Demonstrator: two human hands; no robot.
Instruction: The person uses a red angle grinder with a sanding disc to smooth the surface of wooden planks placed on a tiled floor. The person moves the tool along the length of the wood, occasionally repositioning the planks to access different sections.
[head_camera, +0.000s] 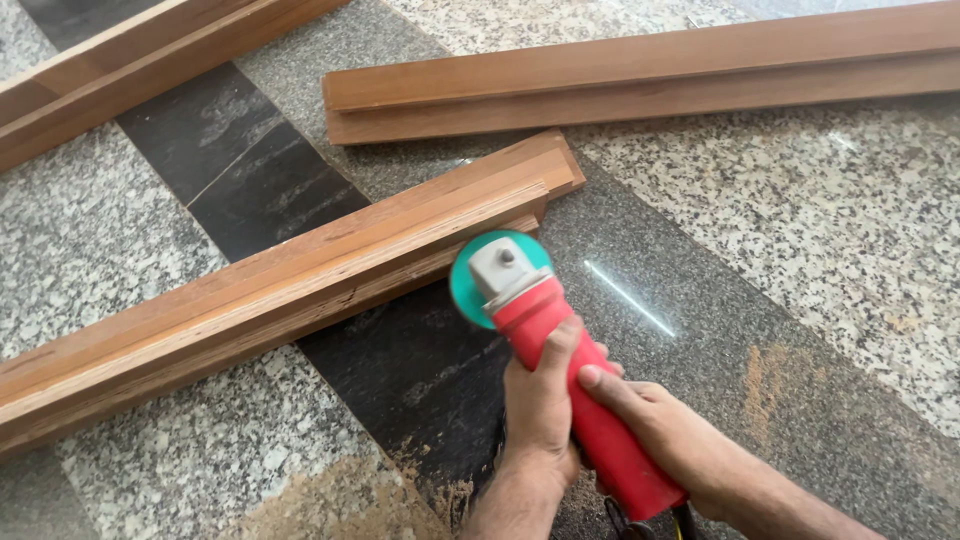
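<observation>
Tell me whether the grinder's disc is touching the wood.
Touching, it seems: the green disc of the red grinder meets the side of the near wooden beam. Whether it spins, cannot tell.

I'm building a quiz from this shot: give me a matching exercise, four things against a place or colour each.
Things:
1. grinder
2. disc
3. left hand
4. sawdust

Matches:
A. teal, beside the near plank
B. red body, gripped by both hands
C. tan patches on the floor
D. wrapped round the grinder from its left side

Pairs: 1-B, 2-A, 3-D, 4-C. The right hand grips it further back.
</observation>
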